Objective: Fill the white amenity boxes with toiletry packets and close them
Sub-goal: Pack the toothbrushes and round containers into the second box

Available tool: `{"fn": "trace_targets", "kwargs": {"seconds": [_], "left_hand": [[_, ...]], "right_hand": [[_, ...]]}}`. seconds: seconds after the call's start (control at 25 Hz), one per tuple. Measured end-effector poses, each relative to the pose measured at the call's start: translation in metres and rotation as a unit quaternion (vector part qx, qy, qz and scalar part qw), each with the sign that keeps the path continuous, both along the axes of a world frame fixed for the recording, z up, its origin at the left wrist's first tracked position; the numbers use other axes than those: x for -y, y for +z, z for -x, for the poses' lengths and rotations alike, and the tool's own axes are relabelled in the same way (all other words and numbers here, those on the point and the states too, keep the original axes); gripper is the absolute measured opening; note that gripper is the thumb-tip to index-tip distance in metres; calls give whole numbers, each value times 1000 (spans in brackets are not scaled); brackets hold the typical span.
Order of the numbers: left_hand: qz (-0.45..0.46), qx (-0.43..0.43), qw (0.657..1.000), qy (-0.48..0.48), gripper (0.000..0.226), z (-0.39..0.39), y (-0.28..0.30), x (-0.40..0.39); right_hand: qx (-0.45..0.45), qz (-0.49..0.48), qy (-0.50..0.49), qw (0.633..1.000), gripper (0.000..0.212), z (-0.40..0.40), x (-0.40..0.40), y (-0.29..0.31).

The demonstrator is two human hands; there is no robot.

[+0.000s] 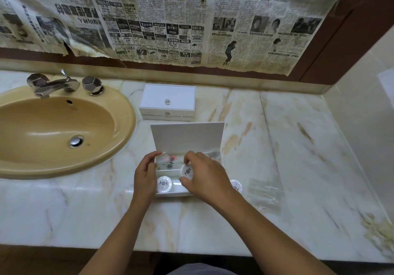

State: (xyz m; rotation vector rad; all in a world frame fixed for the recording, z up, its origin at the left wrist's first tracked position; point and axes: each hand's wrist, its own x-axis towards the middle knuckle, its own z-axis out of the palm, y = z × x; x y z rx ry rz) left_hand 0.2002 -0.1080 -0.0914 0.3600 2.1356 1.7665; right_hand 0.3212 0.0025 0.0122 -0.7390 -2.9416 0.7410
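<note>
Two white boxes on the marble counter, one open under our hands

Two white boxes sit on the marble counter [277, 146], one behind the other, to the right of the tan sink [53, 129]. The open box [170, 192] is nearest us, its lid [187, 136] standing upright at the back. Inside we see clear packets [169, 161] with a dark floral print in the rear compartment and a round white packet [164, 183] in the front left one. The closed box [168, 102] behind it has a small clear knob on top and a printed logo on its front.

Another round packet [236, 186] lies on the counter just right of the open box, partly hidden by our right wrist, and a clear plastic bag [266, 193] lies further right. Newspaper [170, 18] covers the wall above.

Our left hand [146, 174] holds the left end of the open box, fingers curled over its wall. Our right hand [202, 178] pinches a round soap packet [187, 171] between thumb and fingers, over the box's middle.
</note>
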Motion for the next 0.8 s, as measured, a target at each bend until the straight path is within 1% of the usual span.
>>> {"fn": "trace_targets", "kwargs": {"seconds": [0.2,0.48,0.8], "left_hand": [[0,-14,1000,-1,41,0,-1,1],[-1,-23,1000,-11,41,2,-6,3],[3,-19,1000,-4,42,3,-6,2]], "right_hand": [[64,-26,57,996,31,18,17,-11],[147,-70,73,984,24,30,21,-13],[200,-92,104,970,30,51,20,-21]]}}
